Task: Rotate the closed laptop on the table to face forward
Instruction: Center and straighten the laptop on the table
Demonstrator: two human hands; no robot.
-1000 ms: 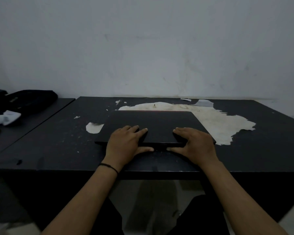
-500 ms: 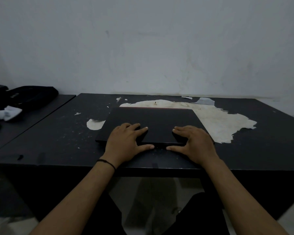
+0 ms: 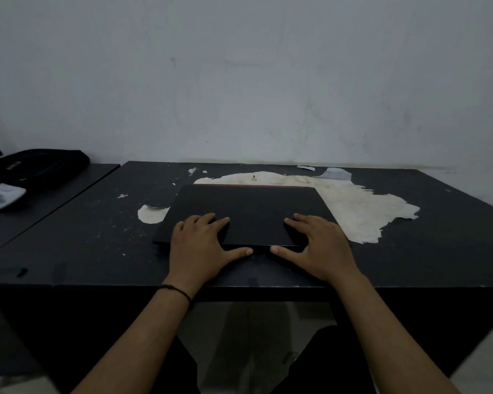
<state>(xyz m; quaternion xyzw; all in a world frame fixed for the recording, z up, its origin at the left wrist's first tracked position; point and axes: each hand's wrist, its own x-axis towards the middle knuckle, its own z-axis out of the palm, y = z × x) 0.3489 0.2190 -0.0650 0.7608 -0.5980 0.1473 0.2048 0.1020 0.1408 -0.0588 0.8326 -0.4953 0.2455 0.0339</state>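
Laptop (image 3: 251, 213), closed and black, lies flat on the dark counter (image 3: 83, 245) in front of you, near its front edge, with its long sides running left to right and a thin reddish strip along its far edge. Starting at the far left, a black bag (image 3: 44, 166) sits on a neighbouring dark surface, with a crumpled white cloth (image 3: 5, 196) just in front of it; whether anything is inside the bag cannot be told. Moving right, a small pale patch (image 3: 151, 214) of worn finish shows just beside the laptop's left side. Your left hand (image 3: 201, 247) rests on the near left part of the lid, fingers (image 3: 211, 220) spread flat on top and the thumb lying along the front edge; a thin dark band (image 3: 177, 291) circles that wrist. Your right hand (image 3: 318, 248) mirrors it on the near right part, fingers splayed on the lid, thumb at the front edge. Further right, a large pale peeled area (image 3: 362, 211) spreads from behind the laptop.
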